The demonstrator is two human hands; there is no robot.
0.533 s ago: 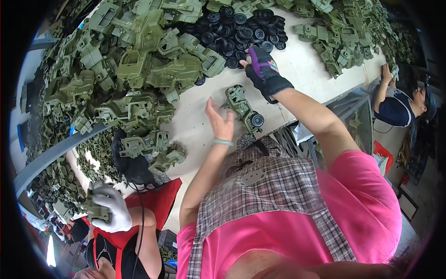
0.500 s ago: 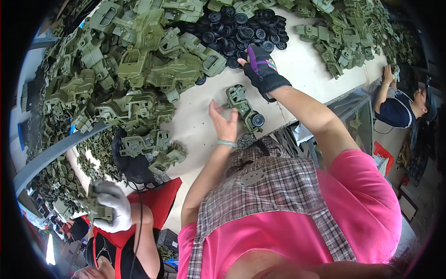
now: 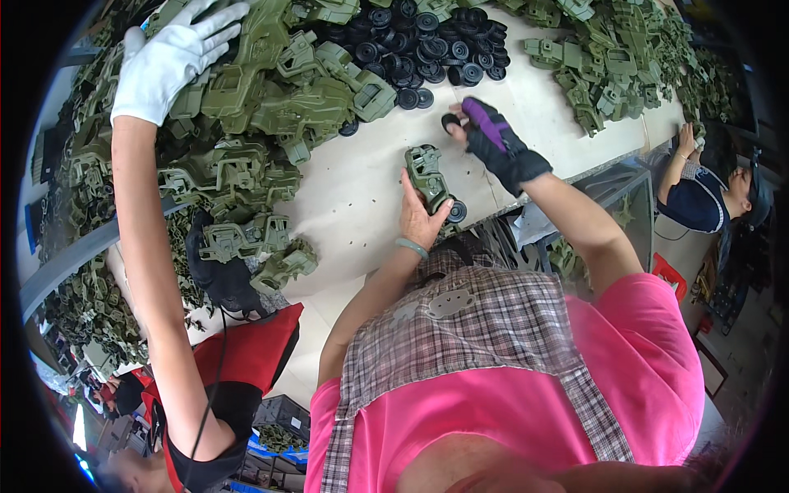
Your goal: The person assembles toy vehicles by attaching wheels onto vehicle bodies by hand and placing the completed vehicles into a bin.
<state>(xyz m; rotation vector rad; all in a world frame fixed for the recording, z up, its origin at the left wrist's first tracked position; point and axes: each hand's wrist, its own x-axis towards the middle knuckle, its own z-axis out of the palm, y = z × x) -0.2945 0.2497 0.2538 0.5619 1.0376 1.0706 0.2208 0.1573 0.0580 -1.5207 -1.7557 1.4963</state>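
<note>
A bare left hand (image 3: pixel 417 220) grips a green toy car body (image 3: pixel 427 177) on the white table (image 3: pixel 362 181), while the gloved right hand (image 3: pixel 491 141), at two o'clock from it, pinches a black wheel (image 3: pixel 449 122); a co-worker's white-gloved hand (image 3: pixel 168 57) rests on green parts (image 3: pixel 271 90) at ten o'clock.

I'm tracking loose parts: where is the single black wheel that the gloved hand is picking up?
In the head view, upper middle: the black wheel sits at the right hand fingertips on the white table, just below the black wheel pile.

Head fisheye, looking steeply down, table (image 3: pixel 362 177) near.
</note>
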